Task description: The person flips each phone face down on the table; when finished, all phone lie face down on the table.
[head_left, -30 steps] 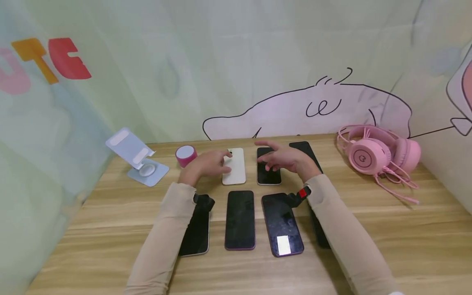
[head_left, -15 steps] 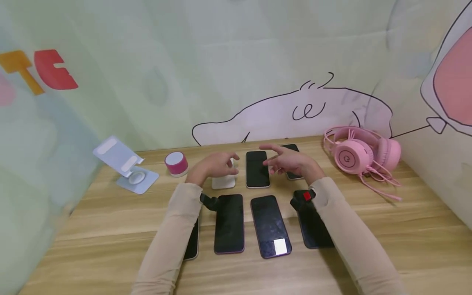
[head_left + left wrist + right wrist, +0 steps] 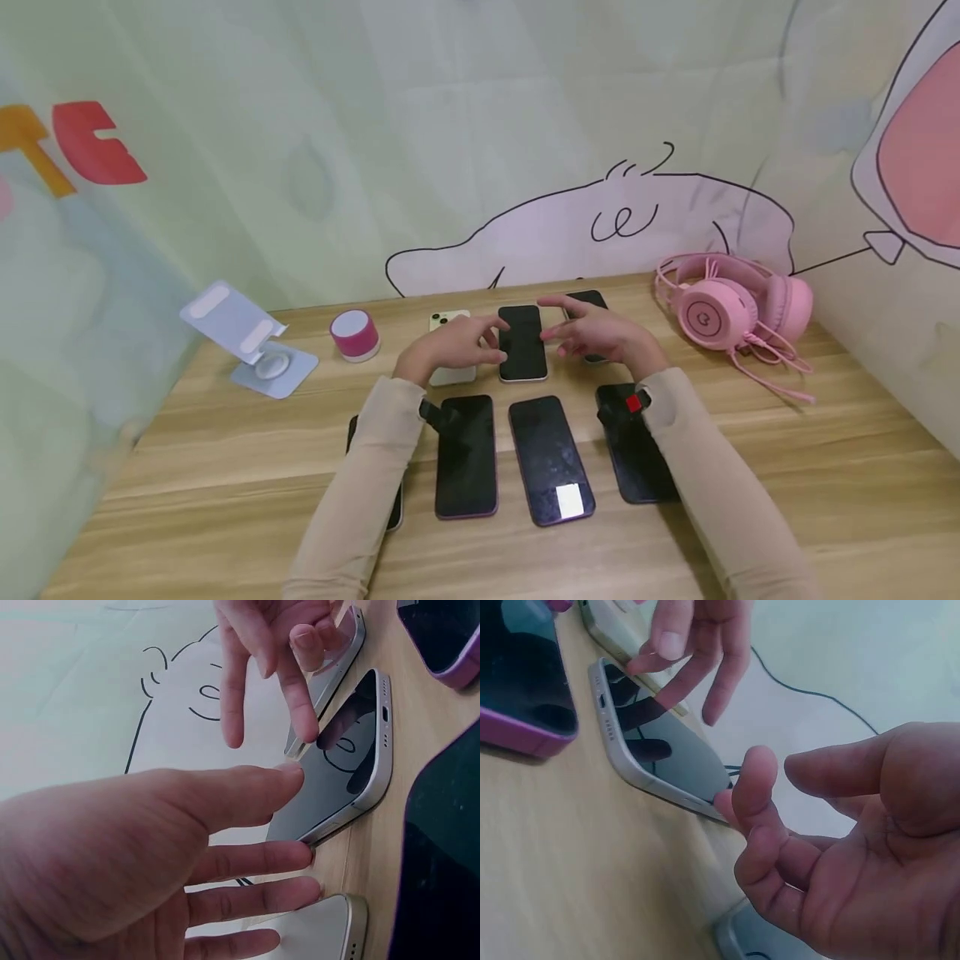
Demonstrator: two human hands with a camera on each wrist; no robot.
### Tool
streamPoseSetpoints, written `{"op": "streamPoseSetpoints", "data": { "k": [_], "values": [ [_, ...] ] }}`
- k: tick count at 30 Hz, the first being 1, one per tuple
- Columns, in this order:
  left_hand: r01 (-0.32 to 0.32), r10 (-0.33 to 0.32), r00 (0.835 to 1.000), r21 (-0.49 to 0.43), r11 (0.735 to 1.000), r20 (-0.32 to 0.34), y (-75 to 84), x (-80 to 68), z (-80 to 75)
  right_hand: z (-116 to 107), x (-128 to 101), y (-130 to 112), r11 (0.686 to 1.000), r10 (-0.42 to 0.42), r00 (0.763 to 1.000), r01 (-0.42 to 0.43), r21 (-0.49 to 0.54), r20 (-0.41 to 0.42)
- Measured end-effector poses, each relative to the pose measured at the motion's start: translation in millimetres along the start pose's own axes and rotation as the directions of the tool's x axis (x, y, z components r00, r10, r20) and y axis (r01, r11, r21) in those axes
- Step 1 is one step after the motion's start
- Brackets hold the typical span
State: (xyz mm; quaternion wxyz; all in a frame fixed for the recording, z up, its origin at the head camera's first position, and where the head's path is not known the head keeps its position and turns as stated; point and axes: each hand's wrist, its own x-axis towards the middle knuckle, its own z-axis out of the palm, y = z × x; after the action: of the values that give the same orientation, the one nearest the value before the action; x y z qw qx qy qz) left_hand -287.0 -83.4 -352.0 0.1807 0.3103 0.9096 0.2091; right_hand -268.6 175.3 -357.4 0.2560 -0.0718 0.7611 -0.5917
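Observation:
Several phones lie in two rows on the wooden table. In the middle of the back row is a silver-edged phone with a dark screen, lying face up. My left hand reaches in with straight fingers, and its fingertips touch that phone along its left edge. From the other side my right hand, fingers loosely bent, puts a fingertip against the phone. Neither hand grips it. A white phone lies face down under the left hand. Another dark phone lies behind the right hand.
The front row holds dark phones, and one more is partly hidden under my left forearm. At the back right sit pink headphones. A small pink speaker and a white phone stand are at the back left. A cloth wall rises close behind.
My left hand has moved right, off the white phone, to the middle phone's left edge. My right hand has drawn back from over the screen to its right edge. The head view has shifted.

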Motion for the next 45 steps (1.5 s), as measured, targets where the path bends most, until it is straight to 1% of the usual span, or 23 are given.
{"op": "streamPoseSetpoints", "data": {
  "k": [5,13,20,23,27,30,37,41,45],
  "values": [
    [0.006,-0.006,1.000,-0.014,1.000,0.006,4.6,0.5,-2.9,-3.8,-1.8,-4.3,1.000,0.012,1.000,-0.012,-0.012,-0.019],
    [0.036,-0.035,0.999,-0.035,0.999,0.015,4.3,0.1,-0.8,-1.8,-0.4,-3.4,0.999,0.020,1.000,-0.020,-0.028,0.018],
    [0.035,-0.035,0.999,-0.027,0.999,0.016,4.1,2.0,3.1,1.2,-2.2,-1.7,0.995,0.101,0.994,-0.101,-0.001,-0.029],
    [0.035,-0.035,0.999,-0.016,0.999,0.009,4.9,2.2,3.5,1.7,-1.7,-1.4,0.995,0.102,0.994,-0.102,0.001,-0.023],
    [0.029,-0.029,1.000,-0.009,1.000,-0.003,7.5,2.4,2.5,0.0,-0.2,0.3,0.995,0.093,0.995,-0.091,0.045,-0.031],
    [0.031,-0.031,1.000,-0.007,0.999,-0.004,9.8,2.4,1.9,-1.7,0.8,2.5,0.991,0.100,0.994,-0.096,0.098,-0.039],
    [0.024,-0.025,1.000,-0.022,0.999,-0.014,12.2,3.2,-0.6,-3.0,2.7,2.6,0.981,0.112,0.993,-0.104,0.162,-0.036],
    [0.015,-0.016,1.000,-0.032,0.999,-0.024,11.6,3.3,0.6,-2.6,3.2,3.1,0.973,0.101,0.994,-0.091,0.212,-0.036],
    [0.013,-0.014,0.999,-0.025,1.000,-0.038,11.5,2.5,1.4,-0.7,4.8,1.9,0.972,0.073,0.997,-0.065,0.225,-0.025]
  ]
}}
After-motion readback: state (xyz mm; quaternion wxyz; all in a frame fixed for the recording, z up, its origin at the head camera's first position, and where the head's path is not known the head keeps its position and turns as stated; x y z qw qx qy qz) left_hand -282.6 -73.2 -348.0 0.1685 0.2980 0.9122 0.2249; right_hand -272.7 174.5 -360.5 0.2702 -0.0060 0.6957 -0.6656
